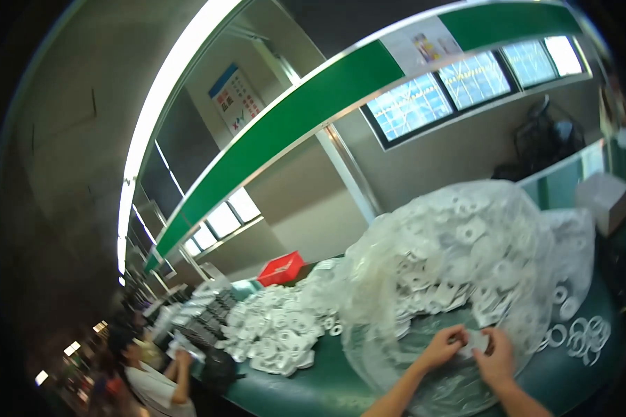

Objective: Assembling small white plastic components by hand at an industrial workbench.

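Observation:
My left hand (pixel 442 349) and my right hand (pixel 496 356) meet over the green work table, fingers curled in. Between them is a small flat white plastic piece (pixel 475 342), pinched from both sides. Both hands are at the mouth of a big clear plastic bag (pixel 375 347), whose loose film spreads under my forearms. Inside the bag, just beyond my fingers, lies a heap of white plastic parts (pixel 431 295), many with a round hole. The fingers partly hide the held piece, so its full shape does not show.
Left of the bag lies a loose pile of white parts (pixel 275 330), with a red bin (pixel 280 268) behind it. White rings (pixel 586 339) are scattered at the right. A white box (pixel 603 201) stands far right. A co-worker (pixel 153 379) works at the left.

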Demonstrator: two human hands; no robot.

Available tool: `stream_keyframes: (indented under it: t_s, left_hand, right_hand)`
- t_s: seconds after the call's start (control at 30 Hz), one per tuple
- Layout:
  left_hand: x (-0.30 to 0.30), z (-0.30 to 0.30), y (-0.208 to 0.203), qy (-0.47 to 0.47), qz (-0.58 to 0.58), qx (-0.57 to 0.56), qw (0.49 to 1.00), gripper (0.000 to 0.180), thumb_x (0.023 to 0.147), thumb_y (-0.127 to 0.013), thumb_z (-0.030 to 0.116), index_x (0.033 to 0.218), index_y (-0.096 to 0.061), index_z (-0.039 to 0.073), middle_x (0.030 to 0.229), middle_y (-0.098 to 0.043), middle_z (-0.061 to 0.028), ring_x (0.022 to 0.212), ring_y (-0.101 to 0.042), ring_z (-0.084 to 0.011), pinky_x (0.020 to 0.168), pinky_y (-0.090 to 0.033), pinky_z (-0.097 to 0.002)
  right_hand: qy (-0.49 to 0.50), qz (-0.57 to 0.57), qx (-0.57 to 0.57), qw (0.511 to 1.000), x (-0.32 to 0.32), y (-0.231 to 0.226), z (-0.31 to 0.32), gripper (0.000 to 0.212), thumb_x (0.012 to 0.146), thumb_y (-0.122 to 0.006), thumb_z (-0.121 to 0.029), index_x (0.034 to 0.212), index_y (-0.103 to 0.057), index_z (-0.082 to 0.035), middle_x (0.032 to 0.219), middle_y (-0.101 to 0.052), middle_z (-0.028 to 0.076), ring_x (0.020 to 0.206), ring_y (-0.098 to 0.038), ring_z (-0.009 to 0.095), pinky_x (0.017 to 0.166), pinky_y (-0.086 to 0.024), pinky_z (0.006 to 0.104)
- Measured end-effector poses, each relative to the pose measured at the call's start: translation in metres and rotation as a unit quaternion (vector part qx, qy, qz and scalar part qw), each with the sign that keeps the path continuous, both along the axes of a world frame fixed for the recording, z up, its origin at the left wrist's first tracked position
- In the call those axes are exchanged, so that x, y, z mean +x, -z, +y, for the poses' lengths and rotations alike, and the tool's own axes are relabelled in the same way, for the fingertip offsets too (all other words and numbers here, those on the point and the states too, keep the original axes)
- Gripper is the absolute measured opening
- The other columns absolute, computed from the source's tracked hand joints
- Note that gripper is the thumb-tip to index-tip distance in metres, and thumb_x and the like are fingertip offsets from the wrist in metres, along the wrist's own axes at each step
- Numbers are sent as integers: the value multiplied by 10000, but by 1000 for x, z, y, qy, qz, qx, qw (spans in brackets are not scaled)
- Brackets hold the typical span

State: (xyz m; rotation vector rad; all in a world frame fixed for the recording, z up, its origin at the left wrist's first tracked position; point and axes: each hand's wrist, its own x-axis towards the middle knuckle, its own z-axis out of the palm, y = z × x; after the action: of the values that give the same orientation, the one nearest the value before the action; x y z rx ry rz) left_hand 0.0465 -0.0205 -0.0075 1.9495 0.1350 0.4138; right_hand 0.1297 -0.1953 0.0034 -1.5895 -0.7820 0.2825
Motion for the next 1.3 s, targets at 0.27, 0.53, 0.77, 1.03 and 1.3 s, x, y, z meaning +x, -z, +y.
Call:
stream_keyframes:
  t_s: [0.27,0.53,0.77,1.03,1.3]
  left_hand:
    - [-53,4,-9,-49,89,-83,991,188,754,-599,41,938,-632,22,858,-625,-25,803,-576,-123,715,-495,-289]
    - [-43,-13,-50,-125,-180,294,931,168,584,-560,-22,736,-606,31,957,-566,-134,909,-545,-328,790,-448,-375]
    - [62,-141,-68,82,-57,345,933,144,678,-676,59,810,-621,41,878,-572,-98,889,-567,-290,745,-480,-383]
    - [105,-172,-34,88,43,465,880,58,712,-631,59,754,-659,31,967,-608,-121,985,-573,-278,757,-529,-365]
    - [150,-154,-49,-66,-32,307,949,86,802,-564,72,871,-585,25,762,-586,-186,782,-587,-392,643,-464,-474]
  right_hand:
    - [13,-164,-66,984,-34,29,22,499,716,-692,-166,1181,-562,-36,945,-551,84,770,-522,194,699,-437,314]
    - [-100,-15,3,995,-30,12,32,223,860,-604,-185,990,-534,-18,832,-595,141,775,-585,182,688,-449,323]
    - [-114,-114,-79,984,-5,23,18,248,847,-614,-166,1045,-526,-46,880,-641,126,721,-620,191,623,-473,346]
    - [-157,126,-1,980,-27,3,15,175,864,-582,-85,1016,-527,-18,800,-667,110,508,-603,126,372,-405,263]
    - [-133,152,-19,979,-22,6,21,178,858,-564,-111,1007,-543,-15,786,-673,107,517,-620,128,400,-423,270]
